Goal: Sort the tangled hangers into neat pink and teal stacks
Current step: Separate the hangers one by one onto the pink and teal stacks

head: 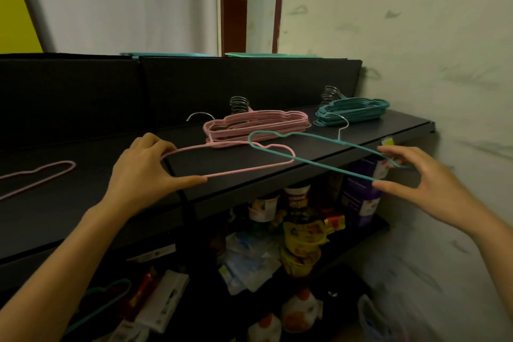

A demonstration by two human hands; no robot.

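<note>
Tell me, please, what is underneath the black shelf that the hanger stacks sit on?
Below the black shelf is a lower shelf crowded with packaged goods: cups, yellow packets, a purple pack. The shelf covers whatever lies farther back and left.

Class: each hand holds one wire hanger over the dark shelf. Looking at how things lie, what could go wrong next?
1. The pink wire hanger in the left hand and the teal wire hanger in the right hand cross, so they may snag when pulled apart.
2. Both overhang the dark shelf's front edge; a slip could drop one onto the packaged goods below.
</note>
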